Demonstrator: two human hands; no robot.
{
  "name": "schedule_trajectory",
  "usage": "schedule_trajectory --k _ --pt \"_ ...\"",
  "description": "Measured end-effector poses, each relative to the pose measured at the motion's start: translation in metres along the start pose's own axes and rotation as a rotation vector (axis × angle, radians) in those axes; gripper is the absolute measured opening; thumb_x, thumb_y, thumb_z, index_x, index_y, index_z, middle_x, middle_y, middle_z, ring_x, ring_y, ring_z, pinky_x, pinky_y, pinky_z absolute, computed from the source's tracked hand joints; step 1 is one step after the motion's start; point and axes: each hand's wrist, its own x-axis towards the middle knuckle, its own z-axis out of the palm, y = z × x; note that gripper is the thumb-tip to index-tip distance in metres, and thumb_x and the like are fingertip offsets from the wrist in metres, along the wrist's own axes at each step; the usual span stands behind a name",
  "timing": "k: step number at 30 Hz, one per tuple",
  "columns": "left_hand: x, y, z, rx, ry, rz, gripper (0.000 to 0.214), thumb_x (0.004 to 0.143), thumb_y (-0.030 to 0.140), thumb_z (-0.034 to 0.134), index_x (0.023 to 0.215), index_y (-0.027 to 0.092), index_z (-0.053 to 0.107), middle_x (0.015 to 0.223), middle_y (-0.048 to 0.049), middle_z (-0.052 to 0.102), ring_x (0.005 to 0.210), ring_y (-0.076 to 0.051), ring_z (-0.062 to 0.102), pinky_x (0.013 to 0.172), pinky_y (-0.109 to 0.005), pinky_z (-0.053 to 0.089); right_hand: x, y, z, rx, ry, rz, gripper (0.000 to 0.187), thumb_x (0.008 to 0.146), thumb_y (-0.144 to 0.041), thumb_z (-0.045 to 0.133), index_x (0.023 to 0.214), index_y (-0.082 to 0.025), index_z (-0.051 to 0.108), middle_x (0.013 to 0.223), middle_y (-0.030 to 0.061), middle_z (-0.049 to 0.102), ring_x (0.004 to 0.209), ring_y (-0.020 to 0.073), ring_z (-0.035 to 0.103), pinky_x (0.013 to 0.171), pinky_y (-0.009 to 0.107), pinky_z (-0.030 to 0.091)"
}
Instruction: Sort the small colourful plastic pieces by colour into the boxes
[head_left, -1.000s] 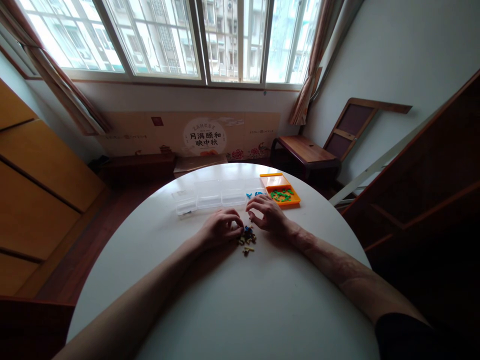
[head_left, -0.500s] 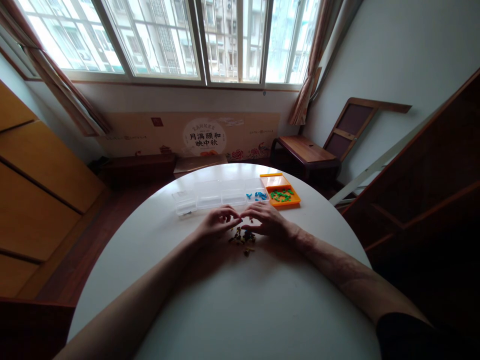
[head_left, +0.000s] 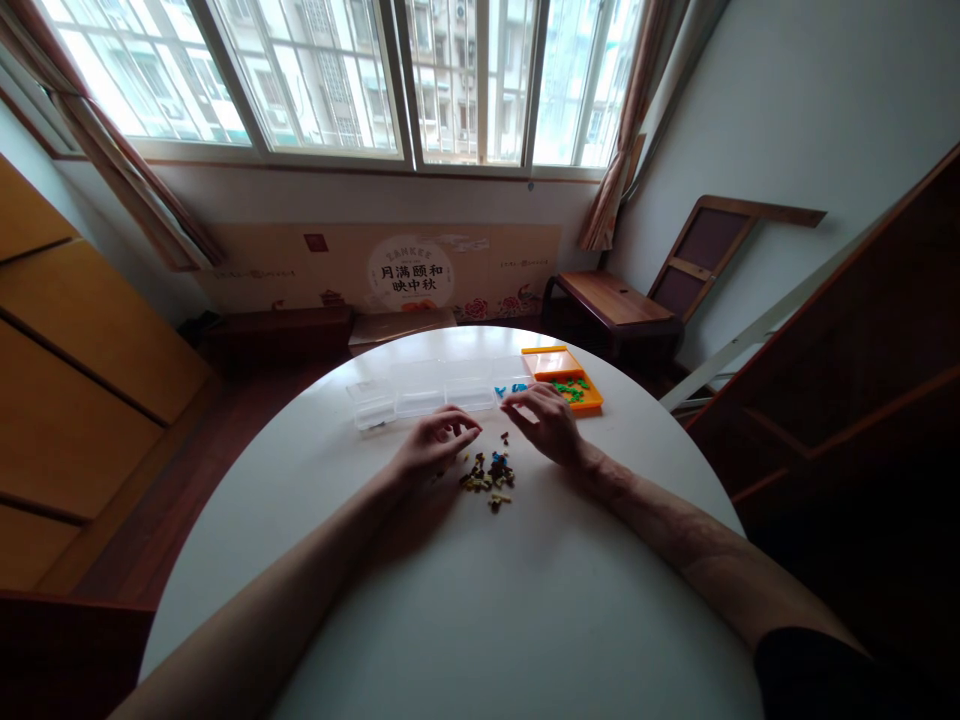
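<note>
Pile of mixed pieces (head_left: pixel 491 475) sits mid-table (head_left: pixel 450 600) between the hands. Green pieces (head_left: pixel 571 388) are in the orange tray (head_left: pixel 551 365) and blue pieces (head_left: pixel 504 390) in a clear box (head_left: pixel 514 372) at the far edge, so sorting looks partly done. Left hand (head_left: pixel 431 452) is beside the pile with fingertips pinched, right hand (head_left: pixel 551 425) is at the blue ones with fingers curled; can't tell if either holds anything.

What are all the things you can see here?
Round white table: one, white, under everything.
Clear plastic boxes: one row, see-through, table's far side.
Small blue pieces: few, blue, rightmost clear box.
Orange plastic tray: one, orange, right of row.
Small green pieces: many, green, in tray.
Pile of small mixed pieces: one, dark, yellowish, blue, between hands.
Windows: several panes, bright, back wall.
Left hand: one, fingers curled, left of pile.
Right hand: one, beside blue pieces.
</note>
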Motion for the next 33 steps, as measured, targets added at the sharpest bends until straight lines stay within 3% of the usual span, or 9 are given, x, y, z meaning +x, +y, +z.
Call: schedule_trajectory --k 2,5,9,14,19,33 --pt "0.000 -0.001 0.000 0.024 0.021 -0.001 0.031 0.099 0.049 0.078 0.099 0.019 0.085 0.100 -0.0071 0.070 0.077 -0.014 0.058 0.061 -0.024 0.044 0.001 0.005 0.000 -0.064 0.048 0.149 0.011 0.108 -0.031 0.067 0.111 -0.024 0.076 0.105 0.0062 0.082 0.100 0.0278 0.072 0.101 0.047 0.055" --pt "0.000 -0.002 0.001 0.043 0.025 -0.001 0.031 0.099 0.049 0.078 0.100 0.019 0.085 0.098 -0.0064 0.069 0.076 -0.013 0.058 0.061 -0.024 0.045 0.002 0.006 -0.001 -0.089 0.034 0.201 0.016 0.105 -0.022 0.064 0.117 -0.023 0.073 0.111 0.0080 0.080 0.108 0.0304 0.070 0.104 0.049 0.053" --pt "-0.001 -0.001 -0.001 0.054 0.014 0.004 0.031 0.099 0.049 0.078 0.100 0.019 0.084 0.097 -0.0057 0.068 0.075 -0.013 0.058 0.061 -0.024 0.045 0.003 -0.003 -0.003 0.032 -0.084 0.007 0.020 0.102 -0.016 0.062 0.118 -0.024 0.072 0.118 0.0078 0.078 0.113 0.0283 0.068 0.105 0.046 0.054" --pt "-0.001 0.001 -0.001 0.081 0.016 0.023 0.033 0.100 0.050 0.077 0.099 0.018 0.084 0.097 -0.0069 0.070 0.077 -0.015 0.059 0.064 -0.026 0.046 0.004 -0.016 -0.012 0.202 -0.324 -0.238 0.010 0.097 -0.019 0.072 0.105 -0.025 0.075 0.106 0.0057 0.077 0.098 0.0242 0.068 0.095 0.041 0.057" --pt "0.000 0.001 -0.001 0.102 0.019 0.008 0.035 0.099 0.052 0.076 0.097 0.018 0.084 0.096 -0.0072 0.070 0.072 -0.014 0.055 0.063 -0.027 0.044 0.004 -0.017 -0.020 0.306 -0.433 -0.238 0.010 0.095 -0.017 0.073 0.097 -0.026 0.076 0.102 0.0043 0.076 0.098 0.0227 0.068 0.093 0.039 0.058" --pt "-0.002 0.004 -0.004 0.110 0.003 0.038 0.032 0.102 0.048 0.074 0.097 0.018 0.083 0.096 -0.0076 0.069 0.078 -0.015 0.061 0.070 -0.027 0.049 0.004 -0.017 -0.017 0.299 -0.481 -0.242 0.018 0.095 -0.016 0.071 0.107 -0.028 0.079 0.105 0.0036 0.078 0.098 0.0220 0.071 0.095 0.039 0.059"
